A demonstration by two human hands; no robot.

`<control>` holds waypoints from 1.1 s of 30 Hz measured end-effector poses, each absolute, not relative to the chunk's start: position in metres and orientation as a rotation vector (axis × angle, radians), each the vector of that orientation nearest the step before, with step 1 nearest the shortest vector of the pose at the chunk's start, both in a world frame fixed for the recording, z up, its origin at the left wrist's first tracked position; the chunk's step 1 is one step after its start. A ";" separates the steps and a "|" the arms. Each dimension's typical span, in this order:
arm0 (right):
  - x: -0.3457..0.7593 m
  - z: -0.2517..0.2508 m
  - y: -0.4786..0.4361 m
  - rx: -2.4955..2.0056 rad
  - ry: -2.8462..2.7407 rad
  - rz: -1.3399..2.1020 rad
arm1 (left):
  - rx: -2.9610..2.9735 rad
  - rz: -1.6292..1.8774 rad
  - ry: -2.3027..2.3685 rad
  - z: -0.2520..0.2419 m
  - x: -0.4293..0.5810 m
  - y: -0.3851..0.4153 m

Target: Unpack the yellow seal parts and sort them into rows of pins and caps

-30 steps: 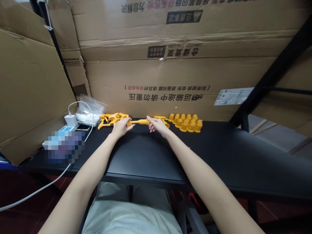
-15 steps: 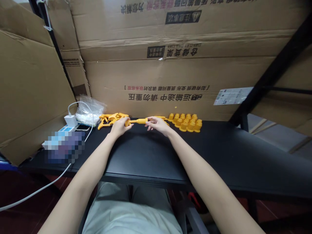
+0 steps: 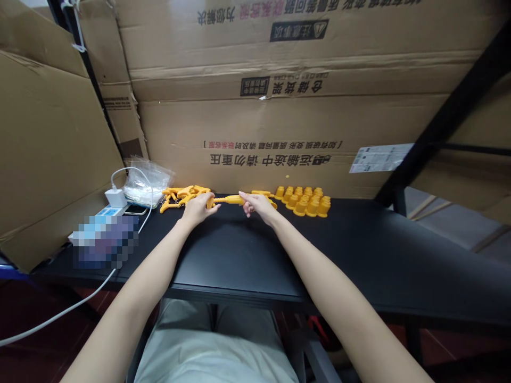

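A long yellow plastic tool [image 3: 228,200] lies at the far edge of the black table [image 3: 359,255], held at both ends. My left hand [image 3: 196,208] is closed around its left end. My right hand [image 3: 257,205] pinches its right part, near a T-shaped handle. Left of my left hand lies a heap of similar yellow plastic parts [image 3: 181,194]. To the right of my right hand stand several small yellow cone-shaped caps [image 3: 306,200] in a cluster.
Cardboard boxes [image 3: 259,106] wall off the back and left. A white power strip with charger and cable [image 3: 116,199], a clear plastic bag [image 3: 146,181] and a phone sit at the table's left. A black shelf frame [image 3: 447,117] slants at right.
My right hand slid slightly left along the yellow tool half a second ago and has come back right. My left hand has kept its grip in place.
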State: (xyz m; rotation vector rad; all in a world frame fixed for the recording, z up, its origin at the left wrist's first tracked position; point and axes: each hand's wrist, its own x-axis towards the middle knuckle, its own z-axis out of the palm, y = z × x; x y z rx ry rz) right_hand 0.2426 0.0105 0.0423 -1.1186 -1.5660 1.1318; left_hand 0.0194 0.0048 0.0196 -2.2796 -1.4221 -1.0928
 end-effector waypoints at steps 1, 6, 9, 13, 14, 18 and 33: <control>0.242 0.042 0.011 -1.145 -1.550 1.143 | -2.279 -1.093 -1.425 0.020 0.020 0.005; 0.238 0.040 0.013 -1.233 -1.527 1.164 | -2.283 -1.074 -1.476 0.020 0.020 0.005; 0.238 0.041 0.012 -1.268 -1.551 1.192 | -2.295 -1.063 -1.501 0.021 0.020 0.005; 0.242 0.043 0.011 -1.255 -1.579 1.253 | -2.288 -1.058 -1.534 0.021 0.019 0.005; 0.243 0.043 0.011 -1.230 -1.594 1.258 | -2.287 -1.055 -1.547 0.021 0.019 0.005; 0.248 0.042 0.011 -1.121 -1.660 1.238 | -2.293 -1.060 -1.557 0.021 0.018 0.005; 0.248 0.040 0.013 -1.088 -1.613 1.202 | -2.312 -1.073 -1.517 0.021 0.016 0.004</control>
